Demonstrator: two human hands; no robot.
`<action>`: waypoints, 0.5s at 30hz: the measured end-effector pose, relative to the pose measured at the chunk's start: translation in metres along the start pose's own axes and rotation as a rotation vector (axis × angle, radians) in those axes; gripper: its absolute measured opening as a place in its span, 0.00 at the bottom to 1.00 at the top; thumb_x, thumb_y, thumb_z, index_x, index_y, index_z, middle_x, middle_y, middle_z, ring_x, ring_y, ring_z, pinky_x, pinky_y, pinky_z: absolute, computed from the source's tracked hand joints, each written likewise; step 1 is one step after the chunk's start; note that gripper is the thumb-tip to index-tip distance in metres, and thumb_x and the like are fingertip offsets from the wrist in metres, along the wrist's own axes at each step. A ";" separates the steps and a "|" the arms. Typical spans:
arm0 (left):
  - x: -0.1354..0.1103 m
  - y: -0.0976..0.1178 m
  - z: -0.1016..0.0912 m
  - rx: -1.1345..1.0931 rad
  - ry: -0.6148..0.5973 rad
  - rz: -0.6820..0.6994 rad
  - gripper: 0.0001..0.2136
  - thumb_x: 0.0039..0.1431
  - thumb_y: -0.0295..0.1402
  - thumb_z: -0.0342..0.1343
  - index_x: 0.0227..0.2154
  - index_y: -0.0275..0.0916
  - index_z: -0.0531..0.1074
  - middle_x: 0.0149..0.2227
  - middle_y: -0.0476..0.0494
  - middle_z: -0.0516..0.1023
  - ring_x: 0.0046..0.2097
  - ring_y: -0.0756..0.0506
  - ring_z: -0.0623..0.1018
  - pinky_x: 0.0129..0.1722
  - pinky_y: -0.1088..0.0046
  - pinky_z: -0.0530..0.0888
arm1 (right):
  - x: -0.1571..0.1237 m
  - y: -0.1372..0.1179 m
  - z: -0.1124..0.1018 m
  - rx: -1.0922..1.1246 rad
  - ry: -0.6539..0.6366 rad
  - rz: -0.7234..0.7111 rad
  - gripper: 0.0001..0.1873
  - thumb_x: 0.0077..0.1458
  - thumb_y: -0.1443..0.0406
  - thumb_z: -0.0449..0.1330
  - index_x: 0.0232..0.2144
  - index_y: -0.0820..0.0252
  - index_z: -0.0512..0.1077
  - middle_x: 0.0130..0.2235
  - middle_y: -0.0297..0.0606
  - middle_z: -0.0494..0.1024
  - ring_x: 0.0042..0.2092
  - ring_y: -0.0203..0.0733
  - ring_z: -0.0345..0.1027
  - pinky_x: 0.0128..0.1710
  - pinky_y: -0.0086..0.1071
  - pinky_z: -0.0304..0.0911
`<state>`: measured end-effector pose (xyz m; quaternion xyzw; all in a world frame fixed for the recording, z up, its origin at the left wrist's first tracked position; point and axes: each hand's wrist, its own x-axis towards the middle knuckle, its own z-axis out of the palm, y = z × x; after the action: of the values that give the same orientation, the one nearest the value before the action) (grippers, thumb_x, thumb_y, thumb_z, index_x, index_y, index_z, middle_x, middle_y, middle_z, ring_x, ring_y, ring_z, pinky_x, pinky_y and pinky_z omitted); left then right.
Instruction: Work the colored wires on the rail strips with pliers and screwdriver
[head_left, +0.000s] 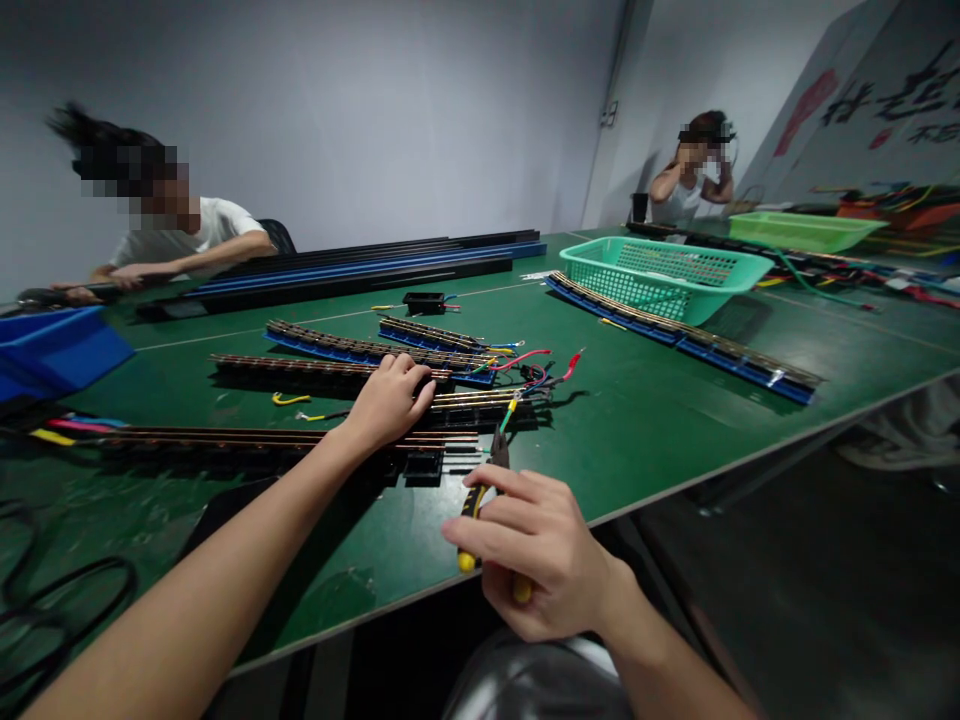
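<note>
My left hand [391,398] rests with curled fingers on a black strip [289,369] with metal rails, pressing it against the green table. In my right hand [541,550], closed around black-and-yellow handles, is a pair of pliers [500,452]. Its jaws point up, at the lower end of a short yellow-green wire [511,412]; whether they grip it I cannot tell. Red wires [571,366] stick out at the strips' right ends. Nearer me lies another railed strip [225,440], partly under my left forearm. Blue-based strips [330,345] lie just beyond my left hand.
A green mesh basket [660,275] stands at the right, beside a long blue-based strip [690,338]. Long black and blue bars [360,268] lie along the far side. A blue bin [64,350] is at left, with a black cable [67,590] nearer. Two other people sit across the table.
</note>
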<state>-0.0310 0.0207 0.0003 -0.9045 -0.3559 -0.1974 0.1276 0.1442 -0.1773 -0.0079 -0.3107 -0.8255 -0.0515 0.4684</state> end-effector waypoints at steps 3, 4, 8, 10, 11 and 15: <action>0.000 0.000 0.000 0.001 0.009 0.002 0.15 0.68 0.36 0.46 0.44 0.37 0.76 0.40 0.37 0.72 0.45 0.37 0.70 0.49 0.58 0.71 | -0.001 -0.002 0.005 -0.076 -0.033 -0.001 0.25 0.42 0.71 0.55 0.45 0.55 0.72 0.27 0.34 0.78 0.43 0.50 0.78 0.30 0.35 0.71; 0.000 0.000 0.000 0.001 0.011 0.002 0.15 0.68 0.37 0.46 0.44 0.37 0.76 0.40 0.37 0.72 0.45 0.37 0.70 0.48 0.58 0.71 | -0.001 -0.002 0.005 -0.068 -0.021 0.008 0.25 0.43 0.71 0.55 0.46 0.55 0.71 0.27 0.35 0.78 0.43 0.50 0.78 0.32 0.36 0.72; 0.000 0.000 0.001 -0.004 0.010 -0.004 0.14 0.67 0.37 0.46 0.43 0.37 0.76 0.40 0.37 0.72 0.45 0.37 0.70 0.48 0.58 0.72 | -0.004 -0.004 0.001 0.060 0.130 0.104 0.29 0.47 0.73 0.55 0.52 0.52 0.69 0.34 0.37 0.81 0.45 0.50 0.78 0.46 0.45 0.75; 0.000 -0.001 0.000 -0.011 0.005 -0.006 0.14 0.67 0.37 0.46 0.43 0.37 0.76 0.40 0.37 0.72 0.45 0.37 0.70 0.48 0.58 0.72 | -0.008 -0.006 -0.001 0.126 0.241 0.225 0.30 0.50 0.74 0.55 0.55 0.50 0.67 0.38 0.38 0.81 0.47 0.50 0.77 0.49 0.49 0.73; 0.000 -0.001 0.000 -0.013 0.004 -0.008 0.14 0.67 0.37 0.46 0.43 0.37 0.76 0.40 0.37 0.72 0.45 0.37 0.70 0.48 0.58 0.72 | -0.010 -0.008 -0.002 0.153 0.300 0.307 0.29 0.52 0.74 0.55 0.56 0.49 0.67 0.41 0.39 0.81 0.48 0.51 0.77 0.49 0.49 0.73; 0.000 0.000 0.000 -0.011 -0.014 -0.014 0.15 0.67 0.37 0.47 0.44 0.36 0.76 0.40 0.36 0.72 0.45 0.37 0.70 0.48 0.58 0.72 | -0.015 -0.014 -0.006 0.258 0.592 0.582 0.25 0.58 0.70 0.56 0.58 0.48 0.67 0.47 0.44 0.80 0.46 0.52 0.78 0.43 0.47 0.75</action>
<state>-0.0313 0.0208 0.0004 -0.9041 -0.3618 -0.1936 0.1188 0.1465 -0.1977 -0.0137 -0.4415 -0.5333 0.0993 0.7147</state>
